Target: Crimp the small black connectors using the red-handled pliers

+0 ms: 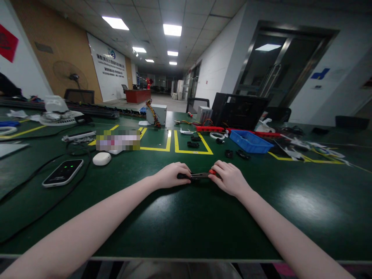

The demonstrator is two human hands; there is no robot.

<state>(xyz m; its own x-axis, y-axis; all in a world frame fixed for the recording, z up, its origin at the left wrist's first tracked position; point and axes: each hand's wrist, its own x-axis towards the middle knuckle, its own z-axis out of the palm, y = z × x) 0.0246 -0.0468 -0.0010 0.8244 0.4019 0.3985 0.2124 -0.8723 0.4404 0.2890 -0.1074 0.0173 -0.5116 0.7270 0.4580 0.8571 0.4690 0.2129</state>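
Note:
My right hand [231, 177] is closed around the red handle of a pair of pliers [203, 175]. Their narrow metal jaws point left, towards my other hand. My left hand [172, 175] has its fingers closed on a small black piece [182, 176], whose kind I cannot make out. The jaw tips reach this piece or lie right beside it; I cannot tell whether they grip it. Both hands are low over the green table [186, 224], in front of two small black parts [193, 144].
A blue tray [250, 142] stands right of the yellow tape outlines. To the left are a white-edged device with green lights [63, 173], a white rounded case [101, 158] and black cables. A metal power supply box [157, 114] with coloured wires and a black monitor [240, 110] stand behind.

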